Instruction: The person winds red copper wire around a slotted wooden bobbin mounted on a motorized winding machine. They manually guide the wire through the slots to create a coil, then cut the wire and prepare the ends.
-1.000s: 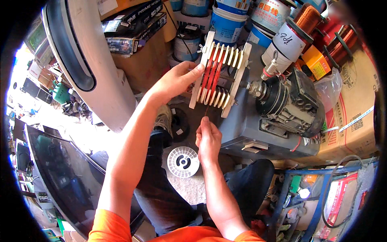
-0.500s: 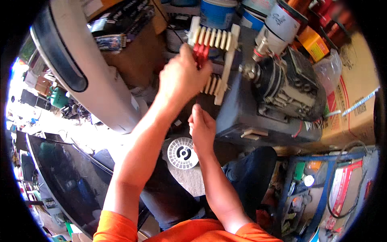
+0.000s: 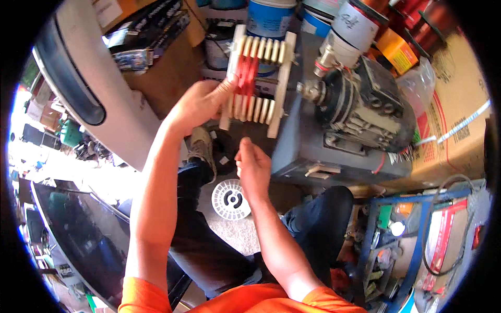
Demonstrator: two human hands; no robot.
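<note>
A coil-winding former (image 3: 276, 86), two pale rails joined by rows of cream slotted pegs, stands upright ahead of me. Strands of red wire (image 3: 247, 73) run across its middle between the upper and lower pegs. My left hand (image 3: 201, 104) is at the former's left rail, its thumb pressed against the rail; its other fingers are mostly hidden. Below the former, my right hand (image 3: 254, 167) is closed in a pinch, thumb up. Whatever it pinches is too fine to make out. Under that hand lies a round white slotted plastic disc (image 3: 219, 201).
A dark electric motor (image 3: 368, 107) sits on a grey box (image 3: 302, 156) to the right. Paint buckets (image 3: 271, 18) and wire spools (image 3: 355, 26) stand behind. Cartons (image 3: 156, 86) are at left, beside a tall pale casing (image 3: 83, 62). A blue-framed rack (image 3: 368, 235) holds small parts.
My left hand has moved from over the former's middle to its left rail, uncovering the red strands. My right hand stays closed below. The whole view has shifted slightly.
</note>
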